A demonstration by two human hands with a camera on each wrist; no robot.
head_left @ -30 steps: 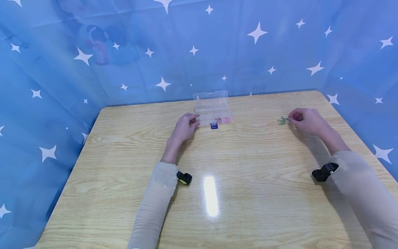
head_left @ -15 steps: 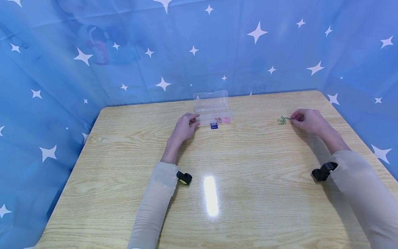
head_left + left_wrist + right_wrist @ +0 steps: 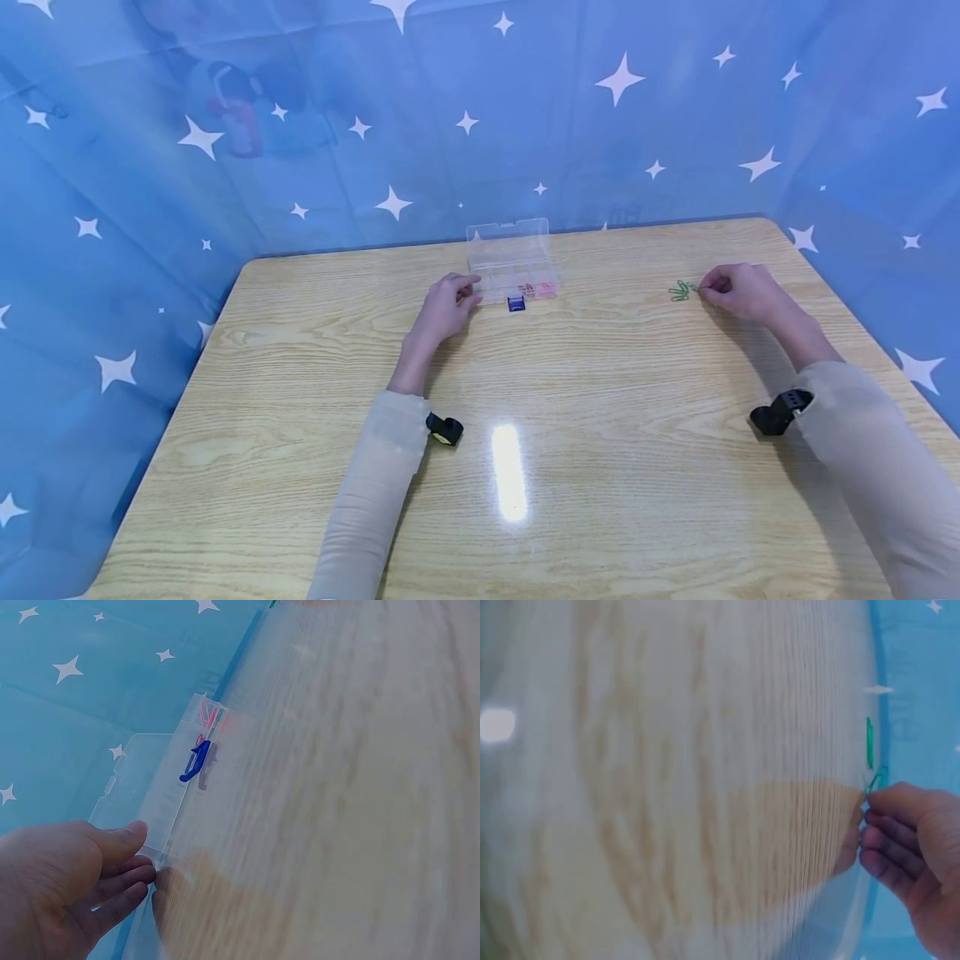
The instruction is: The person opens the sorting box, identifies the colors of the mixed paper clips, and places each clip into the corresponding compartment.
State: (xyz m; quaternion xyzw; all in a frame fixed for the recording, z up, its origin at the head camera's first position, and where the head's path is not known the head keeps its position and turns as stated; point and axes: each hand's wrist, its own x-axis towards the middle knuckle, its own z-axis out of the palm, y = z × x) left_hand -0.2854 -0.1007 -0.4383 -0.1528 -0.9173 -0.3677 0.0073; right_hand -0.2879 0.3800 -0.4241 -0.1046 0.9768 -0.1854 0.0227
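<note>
One wood-grain tabletop (image 3: 615,467) stood before a star-printed blue curtain (image 3: 510,75). Toward the tabletop's far edge sat a clear divided box (image 3: 495,283), its lid (image 3: 510,243) raised, with red and pink pieces (image 3: 546,289) inside; a blue piece (image 3: 516,303) lay just in front. The left grip (image 3: 446,303), slightly spread, rested at the box's left end, while the right grip (image 3: 738,290) pinched a green clip (image 3: 878,778) beside other green clips (image 3: 679,292) on the wood
</note>
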